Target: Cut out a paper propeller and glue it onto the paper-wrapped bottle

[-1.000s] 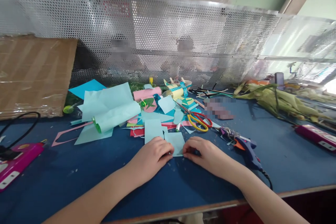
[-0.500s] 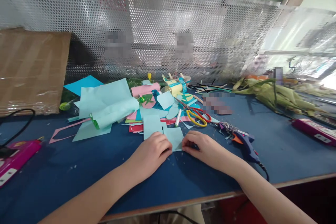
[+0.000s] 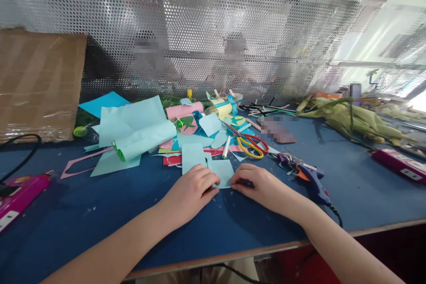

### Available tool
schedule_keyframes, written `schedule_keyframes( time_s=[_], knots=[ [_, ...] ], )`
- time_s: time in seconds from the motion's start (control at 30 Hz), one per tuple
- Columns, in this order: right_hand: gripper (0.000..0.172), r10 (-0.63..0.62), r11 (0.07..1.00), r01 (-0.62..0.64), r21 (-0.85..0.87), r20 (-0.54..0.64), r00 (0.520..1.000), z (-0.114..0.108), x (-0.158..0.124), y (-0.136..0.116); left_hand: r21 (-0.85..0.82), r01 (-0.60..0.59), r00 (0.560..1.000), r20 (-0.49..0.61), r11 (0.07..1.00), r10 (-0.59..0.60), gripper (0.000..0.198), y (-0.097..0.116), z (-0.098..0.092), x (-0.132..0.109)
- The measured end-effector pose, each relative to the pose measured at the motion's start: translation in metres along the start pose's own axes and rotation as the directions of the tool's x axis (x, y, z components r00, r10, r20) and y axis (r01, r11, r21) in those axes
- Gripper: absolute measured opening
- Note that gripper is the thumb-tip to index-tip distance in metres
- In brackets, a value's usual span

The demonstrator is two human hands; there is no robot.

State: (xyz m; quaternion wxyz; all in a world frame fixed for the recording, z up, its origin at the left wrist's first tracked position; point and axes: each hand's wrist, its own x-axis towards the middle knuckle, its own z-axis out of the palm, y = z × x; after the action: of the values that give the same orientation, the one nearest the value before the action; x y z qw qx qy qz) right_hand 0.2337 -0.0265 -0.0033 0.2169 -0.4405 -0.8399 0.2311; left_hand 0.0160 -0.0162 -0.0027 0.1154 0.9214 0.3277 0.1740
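A small light-blue piece of paper [image 3: 222,172] lies on the blue table between my hands. My left hand [image 3: 197,185] pinches its near left edge with thumb and fingers. At the near right corner, my right hand [image 3: 254,180] grips the same paper between thumb and fingertips. Another light-blue paper strip [image 3: 192,156] lies just beyond my left hand. Past the small paper rest a white marker [image 3: 226,147] and scissors [image 3: 252,146] with red and yellow handles. A dark blue glue gun [image 3: 312,182] lies right of my right hand.
A paper-wrapped bottle [image 3: 146,138] and colored scraps are heaped behind my hands. Magenta power strips stand at left [image 3: 25,195] and right [image 3: 399,165]. Brown cardboard [image 3: 40,84] leans at the left, corn husks [image 3: 353,120] lie at the right, and a perforated metal panel [image 3: 199,22] closes the back.
Both hands stay on the small light-blue paper in nearly the same pose. The camera view has shifted slightly.
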Motion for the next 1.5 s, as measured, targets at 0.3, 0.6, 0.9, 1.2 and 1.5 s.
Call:
schedule_keyframes(
  time_s=[0.3,0.6,0.9,1.2,1.5],
  knots=[
    [0.011,-0.017,1.000,0.015,-0.020,-0.073,0.997,0.0053,0.0010,-0.0010,0.033,0.012,1.000,0.004,0.999,-0.012,0.015,0.0016,0.0016,0.0017],
    [0.013,-0.032,0.999,0.032,0.016,-0.046,0.998,0.0033,-0.0002,0.0026,0.073,0.023,1.000,-0.014,0.997,-0.022,0.017,0.0034,0.0036,0.0030],
    [0.014,0.028,0.999,-0.029,-0.020,-0.067,0.997,0.0064,0.0035,0.0011,0.043,-0.013,1.000,-0.026,0.999,0.014,0.019,0.0008,0.0020,-0.0003],
    [0.011,0.044,0.999,-0.045,-0.018,-0.066,0.997,0.0063,0.0027,0.0019,-0.007,0.036,0.999,0.017,0.999,-0.036,0.012,-0.0010,-0.0009,0.0026],
    [0.012,-0.020,1.000,0.021,0.008,-0.082,0.996,0.0057,0.0020,0.0054,0.105,-0.008,1.000,0.025,0.994,0.005,0.018,-0.0018,0.0041,0.0001]
  ],
)
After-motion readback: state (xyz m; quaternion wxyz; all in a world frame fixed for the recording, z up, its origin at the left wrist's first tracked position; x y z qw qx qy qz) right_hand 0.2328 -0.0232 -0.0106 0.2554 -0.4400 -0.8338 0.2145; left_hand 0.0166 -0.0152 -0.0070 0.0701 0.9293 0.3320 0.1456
